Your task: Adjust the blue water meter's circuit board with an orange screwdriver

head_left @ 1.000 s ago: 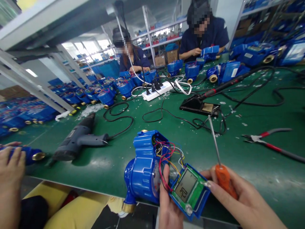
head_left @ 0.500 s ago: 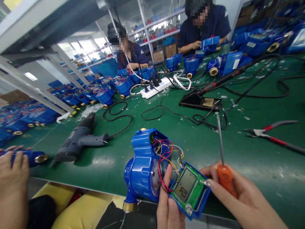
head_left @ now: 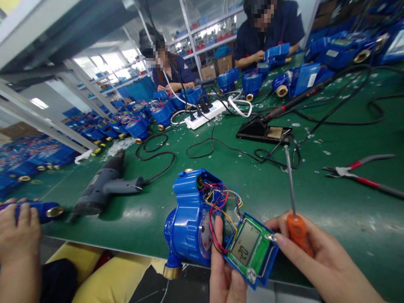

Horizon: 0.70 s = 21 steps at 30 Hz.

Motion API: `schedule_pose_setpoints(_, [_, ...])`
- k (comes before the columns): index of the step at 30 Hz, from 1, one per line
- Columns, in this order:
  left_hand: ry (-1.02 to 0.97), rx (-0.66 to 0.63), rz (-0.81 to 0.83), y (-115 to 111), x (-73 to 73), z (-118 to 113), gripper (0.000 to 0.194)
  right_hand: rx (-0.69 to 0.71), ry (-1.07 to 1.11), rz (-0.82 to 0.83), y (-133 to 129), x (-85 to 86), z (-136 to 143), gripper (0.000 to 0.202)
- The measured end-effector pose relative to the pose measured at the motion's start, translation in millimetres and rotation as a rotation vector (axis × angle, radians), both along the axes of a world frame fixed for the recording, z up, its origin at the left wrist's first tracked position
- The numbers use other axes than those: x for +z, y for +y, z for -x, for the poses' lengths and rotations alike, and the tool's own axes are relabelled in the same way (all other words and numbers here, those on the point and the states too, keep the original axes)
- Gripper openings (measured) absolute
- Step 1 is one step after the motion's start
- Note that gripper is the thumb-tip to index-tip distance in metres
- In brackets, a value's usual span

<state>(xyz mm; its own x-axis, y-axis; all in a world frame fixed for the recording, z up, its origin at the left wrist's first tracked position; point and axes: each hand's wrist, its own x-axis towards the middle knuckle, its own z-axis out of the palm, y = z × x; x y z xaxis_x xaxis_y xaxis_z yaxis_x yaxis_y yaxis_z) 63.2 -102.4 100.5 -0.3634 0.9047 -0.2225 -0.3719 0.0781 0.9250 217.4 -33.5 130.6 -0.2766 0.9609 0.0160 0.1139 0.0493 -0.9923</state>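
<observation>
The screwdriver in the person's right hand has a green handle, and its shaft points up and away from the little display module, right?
Not quite: the head view shows the screwdriver has an orange handle, not green. The right hand does hold it, shaft pointing up and away from the display module.

My left hand (head_left: 225, 275) holds the display board (head_left: 251, 248) beside the blue meter (head_left: 189, 223) at the worktop's (head_left: 331, 202) near edge; my right hand (head_left: 318, 265) grips an orange screwdriver (head_left: 295, 223).

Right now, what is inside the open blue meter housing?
Inside the blue meter housing show coloured wires running to the display board, and part of a dial; the wire ends stay hidden.
</observation>
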Motion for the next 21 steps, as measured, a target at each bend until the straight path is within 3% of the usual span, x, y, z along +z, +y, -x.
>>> schedule_pose_setpoints(4, [-0.151, -0.036, 0.008, 1.2, 0.3, 2.4, 0.08, -0.012, 0.001, -0.013, 0.6, 0.9, 2.2, 0.02])
schedule_pose_setpoints(14, [-0.08, 0.04, 0.034, 3.6, 7.9, -1.7, 0.046, -0.007, -0.035, -0.028, 2.8, -0.8, -1.2, 0.02])
schedule_pose_setpoints(21, [-0.127, 0.088, 0.071, 6.4, 10.2, -4.2, 0.047, -0.065, -0.003, -0.06, 2.4, 4.5, 2.5, 0.022])
